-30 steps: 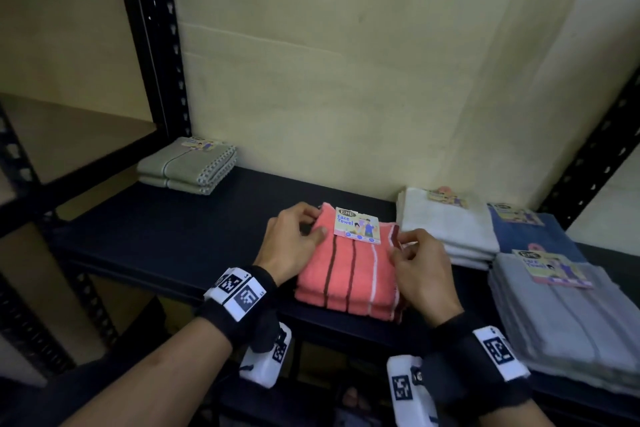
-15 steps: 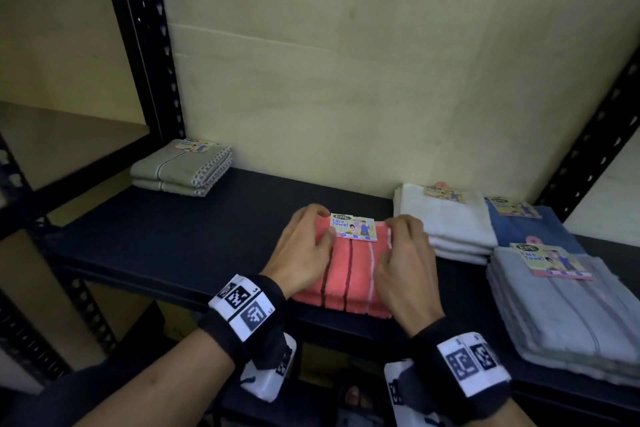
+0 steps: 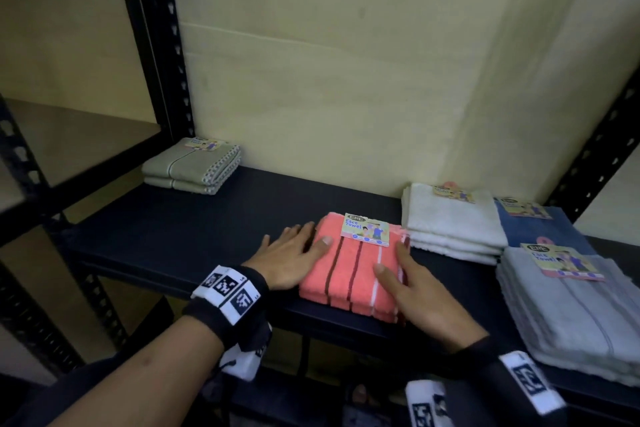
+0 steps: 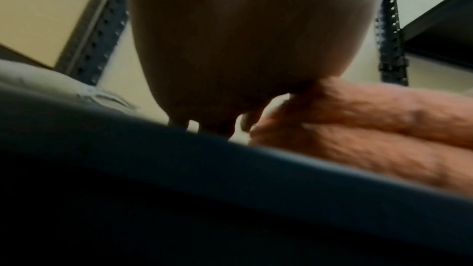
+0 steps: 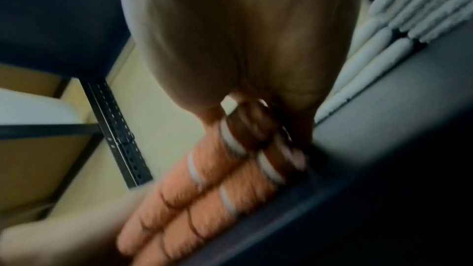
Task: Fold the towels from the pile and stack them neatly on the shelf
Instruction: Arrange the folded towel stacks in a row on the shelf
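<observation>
A folded coral-pink striped face towel (image 3: 353,267) lies flat near the front edge of the dark shelf (image 3: 214,236), its paper label (image 3: 367,229) at the far end. The left hand (image 3: 287,258) lies against the towel's left side, fingers straight and slightly spread along the shelf beside the fold, thumb resting on top of the cloth; from the left wrist view the palm (image 4: 245,43) sits low over the shelf with fingertips touching down beside the towel's rolled edges (image 4: 358,128). The right hand (image 3: 412,291) lies flat along the towel's right edge, fingers extended and close together, thumb on the top surface, gripping nothing; the right wrist view shows the fingers running down against the striped folds (image 5: 204,199). Just right of the coral towel stands a stack of white towels (image 3: 450,225), with a blue towel (image 3: 540,229) behind and a grey stack (image 3: 575,308) at the front right. Well apart, at the far left corner of the shelf, sits a folded olive-green towel stack (image 3: 192,166) beside the black upright post (image 3: 152,35).
</observation>
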